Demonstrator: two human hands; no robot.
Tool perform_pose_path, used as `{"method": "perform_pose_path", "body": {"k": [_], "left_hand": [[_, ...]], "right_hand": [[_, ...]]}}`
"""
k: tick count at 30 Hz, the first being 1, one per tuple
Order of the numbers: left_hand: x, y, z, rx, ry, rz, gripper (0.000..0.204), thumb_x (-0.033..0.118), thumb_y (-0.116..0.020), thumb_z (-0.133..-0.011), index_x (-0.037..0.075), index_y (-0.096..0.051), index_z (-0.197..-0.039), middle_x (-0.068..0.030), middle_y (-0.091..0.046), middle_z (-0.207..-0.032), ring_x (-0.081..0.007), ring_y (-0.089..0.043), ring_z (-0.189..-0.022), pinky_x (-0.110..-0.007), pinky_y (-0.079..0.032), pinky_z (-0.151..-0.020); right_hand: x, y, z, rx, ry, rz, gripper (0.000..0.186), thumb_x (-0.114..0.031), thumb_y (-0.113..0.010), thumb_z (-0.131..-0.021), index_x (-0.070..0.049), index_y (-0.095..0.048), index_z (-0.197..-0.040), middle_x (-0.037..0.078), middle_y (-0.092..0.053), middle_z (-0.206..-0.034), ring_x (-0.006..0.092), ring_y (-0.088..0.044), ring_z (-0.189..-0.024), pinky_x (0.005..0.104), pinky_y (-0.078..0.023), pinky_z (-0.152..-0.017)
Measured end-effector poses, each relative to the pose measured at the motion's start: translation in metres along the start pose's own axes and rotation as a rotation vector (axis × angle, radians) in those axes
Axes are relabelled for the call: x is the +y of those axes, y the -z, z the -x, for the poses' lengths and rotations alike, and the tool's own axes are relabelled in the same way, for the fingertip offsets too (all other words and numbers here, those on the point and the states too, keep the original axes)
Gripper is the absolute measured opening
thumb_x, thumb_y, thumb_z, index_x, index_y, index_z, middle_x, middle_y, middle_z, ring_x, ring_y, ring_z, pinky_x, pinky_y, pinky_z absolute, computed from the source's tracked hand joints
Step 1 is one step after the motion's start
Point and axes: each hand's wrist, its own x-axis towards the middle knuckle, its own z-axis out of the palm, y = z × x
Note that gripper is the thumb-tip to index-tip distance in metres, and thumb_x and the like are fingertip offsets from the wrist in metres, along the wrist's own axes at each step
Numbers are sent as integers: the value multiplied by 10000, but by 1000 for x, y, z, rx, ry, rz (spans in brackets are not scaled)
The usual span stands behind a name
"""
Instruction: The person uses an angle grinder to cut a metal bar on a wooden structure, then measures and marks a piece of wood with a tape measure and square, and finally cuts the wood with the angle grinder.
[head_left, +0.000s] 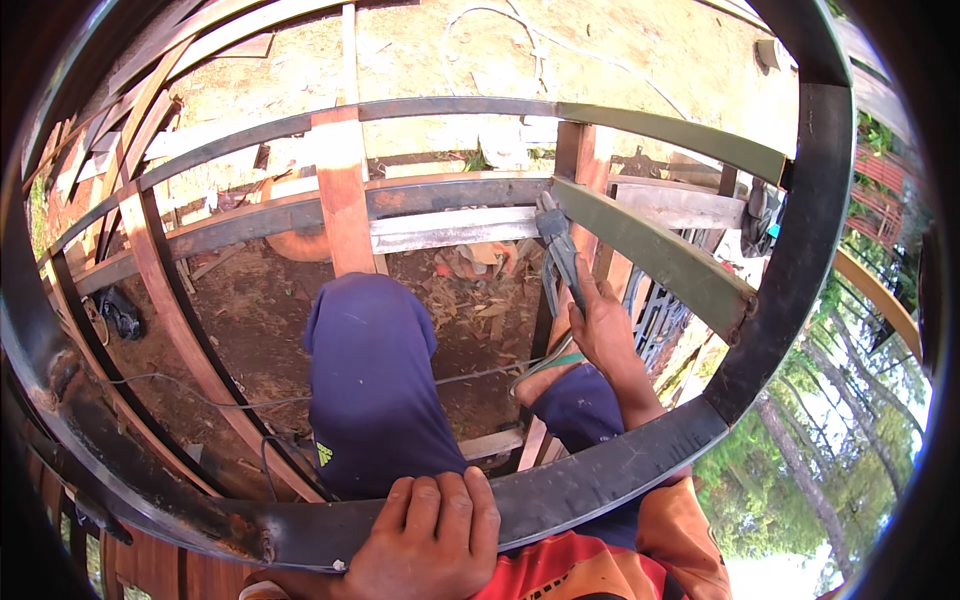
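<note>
Pliers [556, 250]: grey metal, long-handled, jaws pointing up and biting at the joint where a rusty flat bar [450, 195] is meeting a green-painted strip [660, 255]. The right hand [603, 325] is gripping the handles from below. The left hand [430, 535] (well apart, nearer the body) is clasping the dark curved metal band [600, 475].

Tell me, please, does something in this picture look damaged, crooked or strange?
Mostly wear. The dark metal bar under the left hand is scratched and dull, with rough burnt-looking lumps at its left joint. The right hand holds locking pliers at a joint of the steel bars. Wood scraps litter the ground.
</note>
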Motion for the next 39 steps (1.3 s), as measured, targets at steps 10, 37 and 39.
{"method": "perform_pose_path", "body": {"k": [10,37,39], "left_hand": [[1,1,-1,-12,7,1,344,172,-570,-904,-46,-658,-1155,-140,-626,-1027,-259,-619,-924,-378,-553,-856],[0,3,-4,-9,-9,41,346,108,-578,-896,-69,-642,-1187,-166,-616,-1035,-275,-624,-911,-378,-566,-831],[0,3,-3,-16,-9,47,353,110,-583,-891,-71,-641,-1188,-168,-615,-1036,-280,-625,-912,-381,-566,-830]], "right_hand": [[3,-1,-4,100,209,-75,809,-77,-682,-855,-151,-338,-1584,265,-621,-1197,462,-666,-1005,509,-552,-871],[-5,5,-4,-52,14,47,822,-103,-672,-863,-242,-316,-1590,308,-601,-1095,491,-684,-808,551,-571,-706],[-10,9,-4,-62,-12,41,794,-88,-686,-858,-205,-360,-1573,297,-608,-1073,491,-674,-803,558,-554,-724]]}}
